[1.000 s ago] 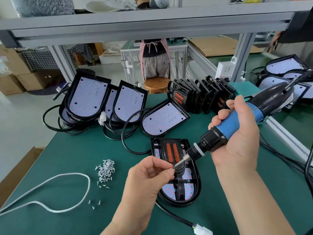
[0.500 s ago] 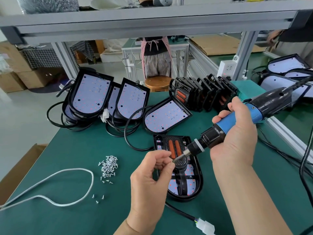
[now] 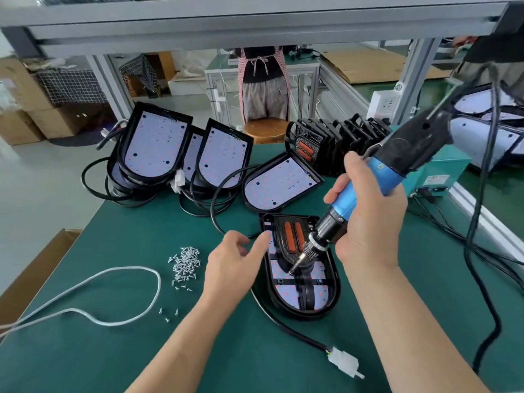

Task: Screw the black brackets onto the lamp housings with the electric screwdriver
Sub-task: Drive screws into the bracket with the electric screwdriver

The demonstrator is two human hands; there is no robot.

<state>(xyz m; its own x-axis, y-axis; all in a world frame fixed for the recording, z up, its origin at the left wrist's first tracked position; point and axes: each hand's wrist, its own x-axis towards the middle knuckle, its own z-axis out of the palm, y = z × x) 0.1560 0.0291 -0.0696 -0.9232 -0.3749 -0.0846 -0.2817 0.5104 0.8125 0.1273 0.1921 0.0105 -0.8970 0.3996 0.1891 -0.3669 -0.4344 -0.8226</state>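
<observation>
I am gripping the screwdriver (image 3: 390, 175) in my right hand (image 3: 371, 217), tip slanting down onto the bracket (image 3: 283, 251) at the centre of the lamp housing (image 3: 307, 314). My left hand (image 3: 232, 268) is resting loose and empty at its left edge.

The only camera sits on the person's head and looks forward and down from close above the green surface (image 3: 113, 350), with the left hand (image 3: 232, 268) and right hand (image 3: 371, 219) reaching in from the near side and the grey shelf (image 3: 255, 21) across the far top.
</observation>
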